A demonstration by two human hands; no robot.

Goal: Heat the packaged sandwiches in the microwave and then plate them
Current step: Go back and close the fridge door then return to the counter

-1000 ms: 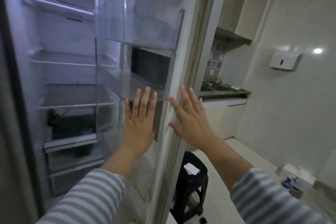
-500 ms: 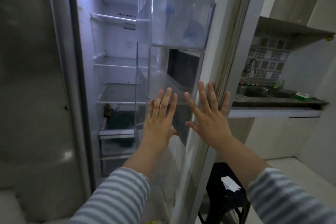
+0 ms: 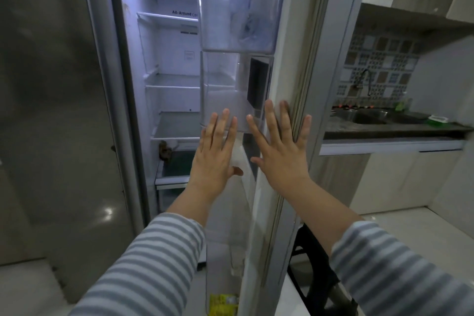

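Note:
The fridge door [image 3: 295, 59] stands partly open in front of me, its inner side with clear bins [image 3: 238, 20] facing me. My left hand [image 3: 215, 154] lies flat with spread fingers against the lower door bin. My right hand [image 3: 279, 151] is pressed flat on the door's inner edge, fingers apart. Neither hand holds anything. The lit fridge interior [image 3: 171, 100] shows mostly bare shelves and a dark item in a lower drawer. No sandwiches, microwave or plate are in view.
The closed left fridge door [image 3: 56, 100] fills the left side. To the right are a dark counter [image 3: 392, 128] with a sink [image 3: 364, 115] and tap, and pale cabinets below. A black stool [image 3: 320, 277] stands by the door's foot. A yellow packet [image 3: 223, 303] sits low in the door.
The door has swung toward the fridge body under both flat hands, narrowing the opening. The view has shifted left, showing more of the closed left door and the counter.

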